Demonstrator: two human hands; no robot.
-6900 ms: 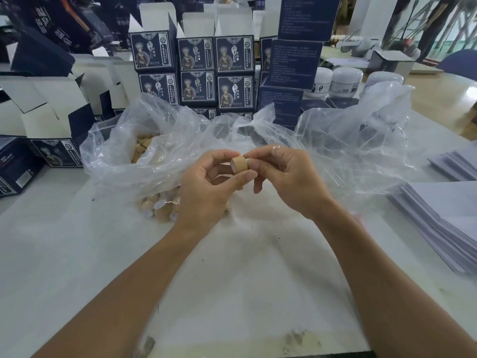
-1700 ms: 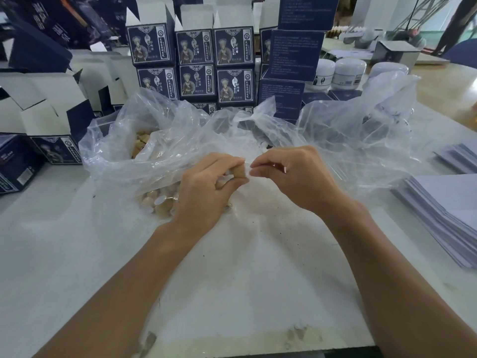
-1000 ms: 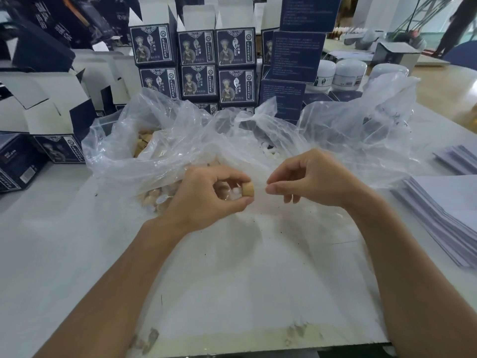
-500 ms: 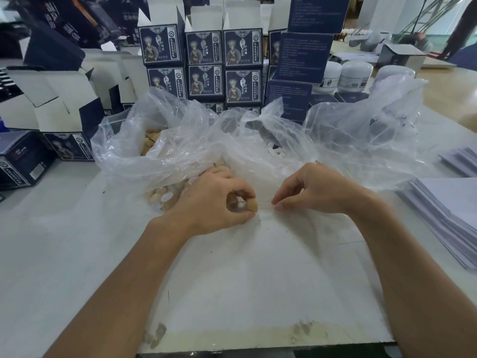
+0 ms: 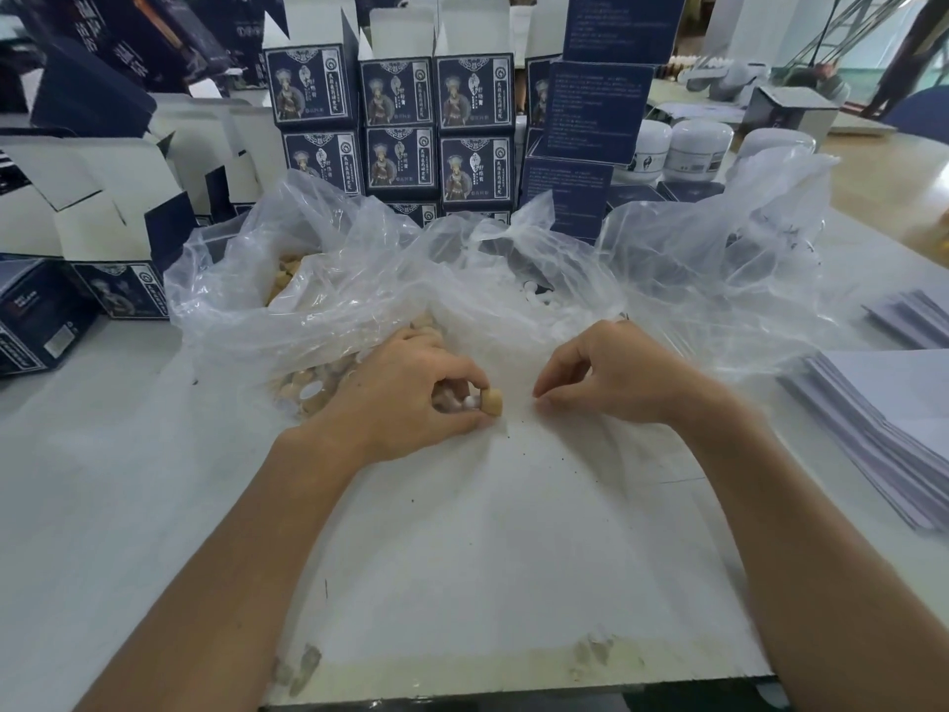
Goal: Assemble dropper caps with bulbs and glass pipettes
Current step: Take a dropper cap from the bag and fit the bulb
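One tan dropper cap with a white bulb sits in the middle of the frame, pinched by the thumb and finger of the left hand, and it lies on its side with its open end pointing right. The right hand is just to the right of it, a small gap away, with thumb and finger pinched together low on the white table; I cannot tell if a glass pipette is in that pinch. Behind both hands are clear plastic bags of parts, and I think the right hand must go straight left into the cap.
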